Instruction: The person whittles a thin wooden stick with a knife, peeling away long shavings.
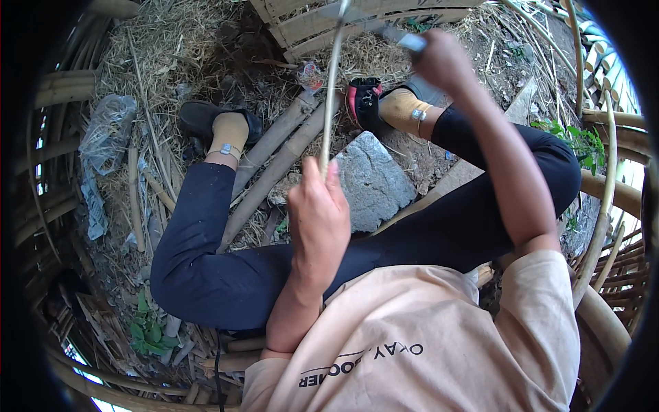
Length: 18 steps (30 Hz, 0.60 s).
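Note:
My left hand (319, 223) is closed round the lower end of a thin pale stick (333, 89), which looks like split bamboo. The stick stands nearly upright in the picture and reaches the top edge. In my right hand (445, 65), raised at the upper right, is a large knife (410, 42). Its blade is smeared by motion and extends leftward to the stick's upper part. Whether the edge touches the stick, I cannot tell. Beyond my left hand lies a rough grey stone (374, 180), between my bent legs.
Bamboo poles (278, 161) lie on the straw-strewn ground beside my left foot. A slatted wooden panel (309, 34) stands ahead. At the left is a crumpled clear plastic bag (108, 134). Several cut bamboo lengths (613, 69) are piled at the far right, behind a bamboo railing (611, 165).

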Each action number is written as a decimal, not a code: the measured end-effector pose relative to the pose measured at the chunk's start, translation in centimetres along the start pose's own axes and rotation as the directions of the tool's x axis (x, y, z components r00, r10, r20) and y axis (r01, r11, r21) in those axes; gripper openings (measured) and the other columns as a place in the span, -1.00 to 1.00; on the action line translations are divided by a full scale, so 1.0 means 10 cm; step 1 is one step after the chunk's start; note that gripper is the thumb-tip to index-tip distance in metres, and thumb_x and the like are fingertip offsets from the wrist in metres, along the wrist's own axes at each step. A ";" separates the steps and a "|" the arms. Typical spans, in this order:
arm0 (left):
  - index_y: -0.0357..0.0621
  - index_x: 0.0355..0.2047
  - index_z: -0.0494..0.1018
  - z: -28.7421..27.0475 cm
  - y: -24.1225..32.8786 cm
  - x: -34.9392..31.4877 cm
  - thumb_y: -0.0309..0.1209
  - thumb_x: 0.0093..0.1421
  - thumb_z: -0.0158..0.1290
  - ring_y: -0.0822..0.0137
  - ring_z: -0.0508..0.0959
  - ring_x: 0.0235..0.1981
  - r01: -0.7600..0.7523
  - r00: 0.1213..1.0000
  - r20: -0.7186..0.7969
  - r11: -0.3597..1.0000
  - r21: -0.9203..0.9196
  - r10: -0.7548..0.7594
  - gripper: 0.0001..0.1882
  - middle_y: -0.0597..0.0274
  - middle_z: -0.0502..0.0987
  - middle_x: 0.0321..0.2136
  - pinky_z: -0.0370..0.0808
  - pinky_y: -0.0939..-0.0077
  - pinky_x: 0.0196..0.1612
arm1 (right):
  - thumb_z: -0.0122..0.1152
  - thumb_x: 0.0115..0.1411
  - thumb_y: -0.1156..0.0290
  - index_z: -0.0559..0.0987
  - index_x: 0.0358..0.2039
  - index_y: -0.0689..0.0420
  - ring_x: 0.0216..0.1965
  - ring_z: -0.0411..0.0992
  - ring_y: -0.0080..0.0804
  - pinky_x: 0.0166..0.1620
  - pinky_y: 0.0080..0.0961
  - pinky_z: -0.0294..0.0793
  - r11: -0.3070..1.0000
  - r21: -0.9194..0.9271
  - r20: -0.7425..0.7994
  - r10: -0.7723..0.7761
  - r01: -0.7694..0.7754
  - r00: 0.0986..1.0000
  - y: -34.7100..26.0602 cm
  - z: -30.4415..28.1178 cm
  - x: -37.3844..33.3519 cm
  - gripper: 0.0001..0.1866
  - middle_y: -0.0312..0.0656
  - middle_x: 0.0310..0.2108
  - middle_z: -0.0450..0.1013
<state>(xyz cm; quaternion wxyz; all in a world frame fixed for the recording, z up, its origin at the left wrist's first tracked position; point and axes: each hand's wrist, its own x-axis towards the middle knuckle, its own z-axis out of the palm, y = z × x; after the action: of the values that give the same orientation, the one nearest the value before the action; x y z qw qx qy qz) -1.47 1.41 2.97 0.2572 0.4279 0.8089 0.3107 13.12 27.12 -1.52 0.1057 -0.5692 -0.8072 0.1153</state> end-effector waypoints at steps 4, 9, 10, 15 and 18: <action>-0.34 -0.31 0.38 0.14 -0.05 0.01 -0.35 0.43 -0.05 -0.20 0.51 -0.60 -0.102 0.995 -0.005 0.992 -0.077 0.102 -0.74 -0.17 0.43 -0.67 0.34 0.03 -0.50 | 0.31 0.17 0.22 0.72 -0.28 0.14 -0.40 0.60 0.00 -0.24 -0.16 0.56 0.983 -0.100 -0.137 -0.164 0.151 0.977 0.28 -0.34 0.11 -0.74 0.08 -0.47 0.58; -0.34 -0.33 0.37 0.03 -0.08 0.17 -0.34 0.43 -0.06 -0.20 0.55 -0.55 -0.041 0.999 0.000 0.993 -0.110 0.042 -0.73 -0.18 0.48 -0.64 0.39 0.02 -0.49 | 0.33 0.24 0.13 0.70 -0.30 0.19 -0.52 0.54 0.00 -0.36 -0.20 0.49 0.956 0.097 -0.120 -0.264 0.276 0.957 0.06 -0.23 -0.02 -0.67 0.06 -0.56 0.53; -0.34 -0.33 0.37 0.00 -0.09 0.20 -0.35 0.43 -0.06 -0.23 0.57 -0.52 -0.041 0.999 -0.013 0.994 -0.097 0.040 -0.73 -0.20 0.50 -0.63 0.42 -0.01 -0.48 | 0.33 0.25 0.12 0.70 -0.31 0.20 -0.54 0.52 0.00 -0.37 -0.22 0.48 0.944 0.119 -0.095 -0.296 0.306 0.950 0.01 -0.23 -0.06 -0.66 0.06 -0.58 0.53; -0.33 -0.35 0.37 -0.04 -0.09 0.23 -0.31 0.43 -0.06 -0.24 0.57 -0.51 -0.059 0.998 -0.004 0.988 -0.141 0.059 -0.70 -0.21 0.50 -0.63 0.41 -0.04 -0.47 | 0.33 0.06 0.33 0.73 -0.33 0.05 -0.43 0.61 -0.02 -0.22 -0.16 0.60 0.920 0.182 0.193 -0.380 0.347 0.905 -0.31 -0.14 -0.41 -0.83 -0.02 -0.49 0.60; -0.33 -0.33 0.39 0.03 -0.14 0.19 -0.30 0.44 -0.06 -0.23 0.53 -0.53 -0.104 0.995 -0.021 0.983 -0.154 0.102 -0.70 -0.19 0.48 -0.62 0.39 -0.01 -0.46 | 0.30 0.03 0.36 0.69 -0.44 0.08 -0.45 0.59 0.02 -0.24 -0.12 0.59 0.881 0.264 0.220 -0.451 0.392 0.865 -0.47 -0.07 -0.60 -0.89 -0.01 -0.55 0.57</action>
<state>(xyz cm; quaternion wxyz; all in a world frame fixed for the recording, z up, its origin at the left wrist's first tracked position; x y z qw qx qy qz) -2.98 2.55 1.52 0.2681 0.4456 0.7608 0.3882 11.07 19.94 0.36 0.0750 -0.3421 -0.9022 0.2516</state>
